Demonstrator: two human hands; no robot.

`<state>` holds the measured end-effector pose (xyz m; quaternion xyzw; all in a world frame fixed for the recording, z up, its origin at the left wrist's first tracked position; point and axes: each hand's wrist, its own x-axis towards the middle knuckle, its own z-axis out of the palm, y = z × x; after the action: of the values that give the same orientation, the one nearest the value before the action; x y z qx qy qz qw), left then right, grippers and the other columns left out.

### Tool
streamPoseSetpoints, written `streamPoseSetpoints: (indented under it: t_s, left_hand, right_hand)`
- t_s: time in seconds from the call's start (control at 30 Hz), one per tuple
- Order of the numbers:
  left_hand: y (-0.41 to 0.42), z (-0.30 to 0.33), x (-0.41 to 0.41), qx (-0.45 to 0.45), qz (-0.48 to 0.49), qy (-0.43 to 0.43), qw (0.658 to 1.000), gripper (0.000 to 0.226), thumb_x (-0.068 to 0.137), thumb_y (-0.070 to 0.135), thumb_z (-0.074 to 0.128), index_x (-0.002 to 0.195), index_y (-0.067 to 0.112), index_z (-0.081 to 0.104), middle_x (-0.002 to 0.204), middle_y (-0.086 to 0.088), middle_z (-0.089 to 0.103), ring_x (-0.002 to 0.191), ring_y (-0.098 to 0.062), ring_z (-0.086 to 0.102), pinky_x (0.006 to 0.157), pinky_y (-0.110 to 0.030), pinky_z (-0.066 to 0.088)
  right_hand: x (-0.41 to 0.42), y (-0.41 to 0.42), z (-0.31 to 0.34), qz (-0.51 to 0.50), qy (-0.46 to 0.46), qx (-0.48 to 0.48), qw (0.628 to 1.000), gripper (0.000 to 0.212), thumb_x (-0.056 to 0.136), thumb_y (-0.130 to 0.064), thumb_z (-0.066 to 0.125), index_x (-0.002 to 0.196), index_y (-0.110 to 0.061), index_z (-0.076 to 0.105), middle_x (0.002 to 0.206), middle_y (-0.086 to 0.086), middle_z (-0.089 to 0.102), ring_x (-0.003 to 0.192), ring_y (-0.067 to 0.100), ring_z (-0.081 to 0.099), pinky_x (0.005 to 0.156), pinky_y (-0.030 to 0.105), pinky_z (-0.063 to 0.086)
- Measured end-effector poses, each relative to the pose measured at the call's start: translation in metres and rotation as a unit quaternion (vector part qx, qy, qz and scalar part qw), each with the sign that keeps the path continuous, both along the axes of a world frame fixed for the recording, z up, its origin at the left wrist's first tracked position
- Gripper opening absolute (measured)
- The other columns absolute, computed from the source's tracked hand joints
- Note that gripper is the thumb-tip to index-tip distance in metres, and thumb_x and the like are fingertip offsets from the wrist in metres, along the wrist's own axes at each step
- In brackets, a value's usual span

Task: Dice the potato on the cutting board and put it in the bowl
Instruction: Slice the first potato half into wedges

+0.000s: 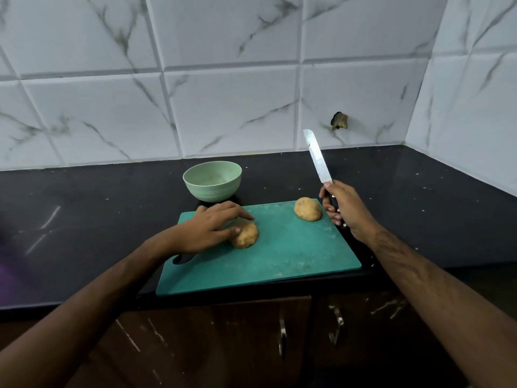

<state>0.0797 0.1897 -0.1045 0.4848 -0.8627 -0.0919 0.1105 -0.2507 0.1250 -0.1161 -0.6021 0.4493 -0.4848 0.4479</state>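
Note:
Two potato halves lie dome-up on the green cutting board (279,256). My left hand (207,228) holds the nearer potato half (247,236) at the board's left, thumb and fingers curled over it. The other potato half (307,209) sits alone at the board's far right corner. My right hand (344,205) grips the black handle of a knife (317,156), blade pointing up and away, held above the board's right edge. A pale green bowl (212,184) stands empty on the counter just behind the board.
The board lies near the front edge of a black countertop (84,219). White marble-look tiled walls rise behind and on the right, forming a corner. Brown cabinet doors with metal handles (282,338) are below the counter.

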Motion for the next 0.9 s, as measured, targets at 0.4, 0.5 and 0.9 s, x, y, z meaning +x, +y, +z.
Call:
streamPoseSetpoints:
  t_s: [0.4, 0.5, 0.9]
  left_hand:
    - [0.008, -0.016, -0.016, -0.063, -0.015, 0.059, 0.996, 0.056, 0.088, 0.070, 0.052, 0.130, 0.033, 0.056, 0.121, 0.014, 0.049, 0.117, -0.004, 0.046, 0.098, -0.035, 0.036]
    - [0.008, -0.017, -0.018, -0.068, -0.022, 0.064, 0.995, 0.056, 0.089, 0.067, 0.054, 0.128, 0.027, 0.057, 0.120, 0.010, 0.051, 0.115, -0.008, 0.049, 0.102, -0.041, 0.041]
    - [0.014, -0.021, -0.019, -0.085, -0.012, 0.086, 0.993, 0.056, 0.089, 0.068, 0.053, 0.127, 0.026, 0.057, 0.115, 0.008, 0.052, 0.108, -0.009, 0.051, 0.096, -0.039, 0.046]
  right_hand:
    - [0.035, 0.082, 0.053, 0.072, 0.478, -0.004, 0.876, 0.039, 0.107, -0.042, 0.041, 0.084, -0.023, 0.065, 0.063, -0.001, 0.064, 0.052, 0.014, 0.060, 0.062, 0.035, 0.056]
    - [0.049, 0.103, 0.049, 0.068, 0.576, -0.024, 0.814, 0.043, 0.106, -0.050, 0.036, 0.090, -0.023, 0.066, 0.078, -0.002, 0.068, 0.072, 0.016, 0.066, 0.080, 0.040, 0.056]
    - [0.067, 0.123, 0.051, 0.049, 0.656, -0.070, 0.750, 0.046, 0.108, -0.051, 0.027, 0.098, -0.020, 0.060, 0.081, -0.001, 0.067, 0.052, 0.010, 0.064, 0.053, 0.027, 0.045]
